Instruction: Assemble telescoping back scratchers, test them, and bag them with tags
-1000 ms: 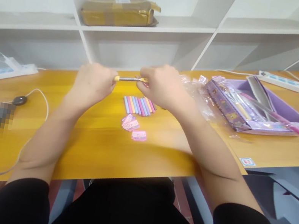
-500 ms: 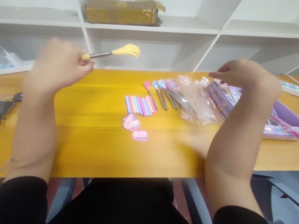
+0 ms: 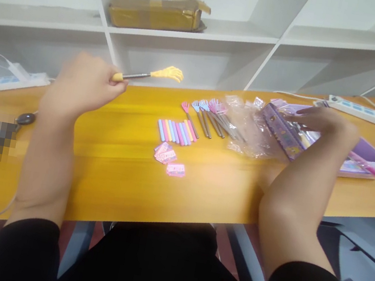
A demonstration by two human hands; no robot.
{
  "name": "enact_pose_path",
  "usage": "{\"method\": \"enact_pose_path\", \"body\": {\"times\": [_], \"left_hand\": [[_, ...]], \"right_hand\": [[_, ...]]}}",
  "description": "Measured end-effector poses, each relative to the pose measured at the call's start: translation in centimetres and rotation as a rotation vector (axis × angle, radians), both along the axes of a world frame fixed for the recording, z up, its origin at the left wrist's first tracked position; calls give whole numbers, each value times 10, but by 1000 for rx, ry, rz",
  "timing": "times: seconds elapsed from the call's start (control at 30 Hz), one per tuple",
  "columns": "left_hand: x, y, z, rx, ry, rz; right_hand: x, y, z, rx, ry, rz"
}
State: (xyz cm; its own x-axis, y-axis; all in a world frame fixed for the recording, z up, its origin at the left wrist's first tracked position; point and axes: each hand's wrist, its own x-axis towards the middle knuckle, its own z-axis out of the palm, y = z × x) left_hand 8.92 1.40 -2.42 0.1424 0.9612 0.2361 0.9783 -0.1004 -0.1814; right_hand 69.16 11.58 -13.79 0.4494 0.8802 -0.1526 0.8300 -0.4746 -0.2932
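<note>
My left hand [image 3: 90,87] is closed around the yellow handle end of a back scratcher [image 3: 166,74], held in the air above the table. It has a metal rod and a yellow hand-shaped head pointing right. My right hand [image 3: 328,122] reaches down over the purple box [image 3: 279,130], its fingers apart and partly hidden among the contents. A back scratcher with a pink handle [image 3: 371,166] sticks out over the box's right side. More back scratchers with pink and blue claw heads [image 3: 203,106] lie in the middle, beside clear plastic wrappers [image 3: 248,127].
A row of pastel handle tubes [image 3: 176,131] lies on the wooden table [image 3: 113,166], with small pink cards [image 3: 166,154] nearer me. Power strips [image 3: 359,110] sit at both sides. Dark keys or a fob [image 3: 26,119] lie left. A taped carton [image 3: 155,11] rests on the shelf behind.
My right hand has lowered and moved right into the purple box. My left hand, with the back scratcher, has shifted slightly right in view.
</note>
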Motion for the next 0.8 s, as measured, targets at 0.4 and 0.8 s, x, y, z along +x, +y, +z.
{"method": "enact_pose_path", "body": {"times": [0.4, 0.8], "left_hand": [[13, -5, -1, -112, -81, -16], [12, -7, 0, -113, -131, 1]], "right_hand": [[-4, -5, -19, 142, 39, -178], [-11, -12, -2, 258, 34, -228]]}}
